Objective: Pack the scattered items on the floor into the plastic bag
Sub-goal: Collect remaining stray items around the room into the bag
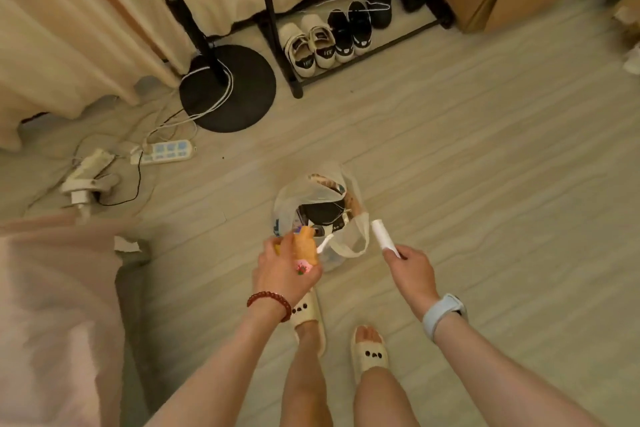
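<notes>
Power strip (162, 151), fan base (227, 88), shoe rack (346, 42) beyond plastic bag (320, 215). Left hand (289, 269) grips orange packet (305, 248); right hand (414, 270) pinches white roll (382, 235).

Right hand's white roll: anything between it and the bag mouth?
Nothing visible. The white roll in the right hand sits just beside the plastic bag; only the bag's near handle lies between, and the mouth is open.
</notes>
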A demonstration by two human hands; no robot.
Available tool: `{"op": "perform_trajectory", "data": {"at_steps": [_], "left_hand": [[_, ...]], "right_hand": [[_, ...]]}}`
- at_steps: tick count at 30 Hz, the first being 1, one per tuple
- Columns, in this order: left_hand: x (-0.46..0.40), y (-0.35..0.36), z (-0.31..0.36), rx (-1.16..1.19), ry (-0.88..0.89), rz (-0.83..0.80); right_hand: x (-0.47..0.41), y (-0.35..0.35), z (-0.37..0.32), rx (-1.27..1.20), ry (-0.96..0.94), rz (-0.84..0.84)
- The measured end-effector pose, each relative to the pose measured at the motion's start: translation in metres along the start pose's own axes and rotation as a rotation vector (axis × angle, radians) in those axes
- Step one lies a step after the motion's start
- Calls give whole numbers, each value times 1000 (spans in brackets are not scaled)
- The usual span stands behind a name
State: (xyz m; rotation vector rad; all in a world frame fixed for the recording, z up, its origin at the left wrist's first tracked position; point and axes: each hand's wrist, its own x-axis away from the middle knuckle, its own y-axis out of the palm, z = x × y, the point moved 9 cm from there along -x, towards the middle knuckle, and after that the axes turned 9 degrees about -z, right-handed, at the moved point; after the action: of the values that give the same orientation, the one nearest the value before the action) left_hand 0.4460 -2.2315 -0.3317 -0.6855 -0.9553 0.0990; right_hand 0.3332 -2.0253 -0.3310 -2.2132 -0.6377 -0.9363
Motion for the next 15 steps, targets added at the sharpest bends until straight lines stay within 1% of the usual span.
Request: {"op": "perform_trajectory", "data": {"at_steps": [3, 6, 8, 11, 13, 15], "left_hand": [[-86, 23, 1, -225, 101, -95], [-162, 58, -2, -394, 161, -137], [-206, 85, -9, -465, 190, -127], [-254, 119, -24, -508, 158, -114], [-275, 137, -31, -559, 157, -100], [-286, 147, -26, -653, 249, -18]], "right_hand": [[-81, 43, 22, -43, 107, 8], [-154, 82, 41, 0, 124, 1], [-197, 104, 50, 73, 101, 3], [-247, 120, 65, 153, 85, 41], [-267, 128, 71, 212, 58, 35], [-280, 135, 74, 308, 13, 17]]}}
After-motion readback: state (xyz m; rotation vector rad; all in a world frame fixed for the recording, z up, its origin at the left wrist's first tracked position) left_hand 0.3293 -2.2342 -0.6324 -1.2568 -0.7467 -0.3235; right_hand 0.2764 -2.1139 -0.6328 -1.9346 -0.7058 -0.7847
